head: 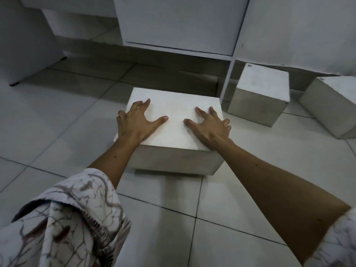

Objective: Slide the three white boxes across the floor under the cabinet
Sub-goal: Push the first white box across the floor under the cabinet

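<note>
A white box (173,112) sits on the tiled floor in front of the white cabinet (179,22). My left hand (136,122) lies flat on its top at the left, fingers spread, some curling over the left edge. My right hand (208,126) rests flat on the top at the right, fingers spread. The box's far edge is near the shadowed gap under the cabinet (154,60). A second white box (262,83) stands right of the cabinet's leg (228,79). A third white box (333,105) lies further right, turned at an angle.
A white wall (298,31) runs behind the two right boxes. Another white furniture panel (25,41) stands at the far left. Light floor tiles with dark grout (57,116) spread around me. My patterned sleeves fill the lower corners.
</note>
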